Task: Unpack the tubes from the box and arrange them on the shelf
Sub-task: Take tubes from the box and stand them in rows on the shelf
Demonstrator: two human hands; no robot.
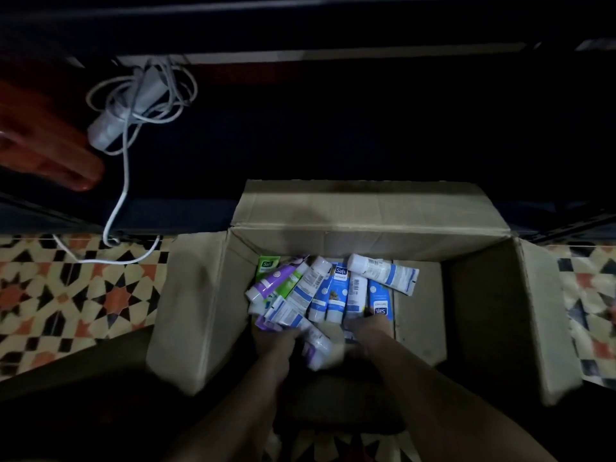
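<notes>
An open cardboard box stands on the floor in front of a dark shelf. Several tubes lie in a heap on its bottom: blue-and-white, purple, green. One white and blue tube lies crosswise at the far right of the heap. Both my hands are down in the box at the near edge of the heap. My left hand is closed around purple and white tubes. My right hand rests on the near ends of the blue tubes, its fingers partly hidden.
A white power strip with coiled cable lies on the dark shelf at the left, its cord trailing onto the patterned tiled floor. A red-brown object sits at the far left. The box flaps spread out on both sides.
</notes>
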